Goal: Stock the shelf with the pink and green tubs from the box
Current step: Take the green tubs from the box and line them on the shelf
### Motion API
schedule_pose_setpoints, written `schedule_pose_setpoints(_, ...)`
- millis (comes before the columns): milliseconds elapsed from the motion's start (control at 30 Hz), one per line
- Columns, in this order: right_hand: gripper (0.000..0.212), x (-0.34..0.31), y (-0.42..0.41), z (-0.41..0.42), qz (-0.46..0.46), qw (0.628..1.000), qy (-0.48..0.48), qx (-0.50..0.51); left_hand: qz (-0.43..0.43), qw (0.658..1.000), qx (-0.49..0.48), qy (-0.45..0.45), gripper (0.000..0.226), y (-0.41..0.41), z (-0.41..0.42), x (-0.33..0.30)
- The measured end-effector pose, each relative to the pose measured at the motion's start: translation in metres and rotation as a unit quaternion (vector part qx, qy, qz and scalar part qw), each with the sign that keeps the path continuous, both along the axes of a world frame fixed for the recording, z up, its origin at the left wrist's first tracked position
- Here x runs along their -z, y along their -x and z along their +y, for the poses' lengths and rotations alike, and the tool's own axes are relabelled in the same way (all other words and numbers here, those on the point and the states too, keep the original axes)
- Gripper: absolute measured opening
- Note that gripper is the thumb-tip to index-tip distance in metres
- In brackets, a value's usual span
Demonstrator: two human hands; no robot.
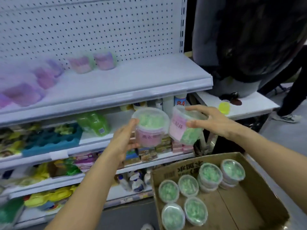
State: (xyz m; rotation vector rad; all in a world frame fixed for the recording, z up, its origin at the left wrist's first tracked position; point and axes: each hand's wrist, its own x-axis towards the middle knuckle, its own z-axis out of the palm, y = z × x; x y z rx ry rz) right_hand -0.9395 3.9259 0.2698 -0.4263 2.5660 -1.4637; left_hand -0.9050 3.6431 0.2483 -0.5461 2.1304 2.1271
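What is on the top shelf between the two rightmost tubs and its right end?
Nothing: in the head view, the white top shelf is bare from the pink-and-green plastic tubs to its right end.

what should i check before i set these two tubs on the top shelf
1. Left hand grip on the upright tub: ok, fingers wrap its side.
2. Right hand grip on the tilted tub: not ok, it leans and the fingers look spread.
3. Lids shut: cannot tell, too blurred.
4. Free space on the top shelf: ok, bare to the right of the tubs already there.
5. Box stock left: ok, several tubs remain.
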Motion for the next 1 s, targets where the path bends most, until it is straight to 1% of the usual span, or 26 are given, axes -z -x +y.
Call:
schedule_pose_setpoints(100, 0.074, -0.037, 0.021, -0.021, 0.043, 0.999, 0.007, -0.002, 0.033, 0.999, -0.001, -0.009, 0.024, 0.011, -0.023, -0.039)
schedule_pose_setpoints(200, 0.057, -0.07, 0.046, -0.046, 0.081, 0.997, 0.014, -0.014, 0.047, 0.999, -0.007, -0.017, 0.03, 0.027, -0.045, -0.077)
schedule_pose_setpoints(267, 0.053, -0.09, 0.065, -0.064, 0.107, 0.994, 0.011, -0.016, 0.063, 0.998, -0.021, -0.024, 0.033, 0.04, -0.058, -0.099)
schedule_pose_setpoints(400, 0.059, -0.123, 0.105, -0.101, 0.137, 0.99, -0.014, -0.014, 0.078, 0.995, -0.044, -0.037, 0.029, 0.069, -0.087, -0.129)
schedule_pose_setpoints(467, 0.065, -0.13, 0.128, -0.121, 0.147, 0.989, -0.035, -0.001, 0.075, 0.995, -0.06, -0.027, 0.036, 0.086, -0.106, -0.136)
schedule_pose_setpoints(567, 0.076, -0.129, 0.163, -0.149, 0.137, 0.989, -0.05, 0.001, 0.071, 0.993, -0.089, -0.022, 0.053, 0.111, -0.135, -0.137)
schedule_pose_setpoints(667, 0.08, -0.117, 0.197, -0.171, 0.114, 0.991, -0.075, -0.017, 0.064, 0.991, -0.107, -0.038, 0.058, 0.132, -0.16, -0.133)
schedule_pose_setpoints(867, 0.048, -0.105, 0.248, -0.193, 0.112, 0.989, -0.072, -0.065, 0.052, 0.991, -0.113, -0.05, 0.061, 0.171, -0.186, -0.124)
schedule_pose_setpoints(933, 0.04, -0.105, 0.269, -0.195, 0.127, 0.987, -0.076, -0.066, 0.048, 0.991, -0.115, -0.053, 0.062, 0.183, -0.192, -0.121)
schedule_pose_setpoints(1000, 0.033, -0.103, 0.292, -0.196, 0.168, 0.98, -0.095, -0.053, 0.048, 0.991, -0.115, -0.058, 0.061, 0.194, -0.197, -0.118)
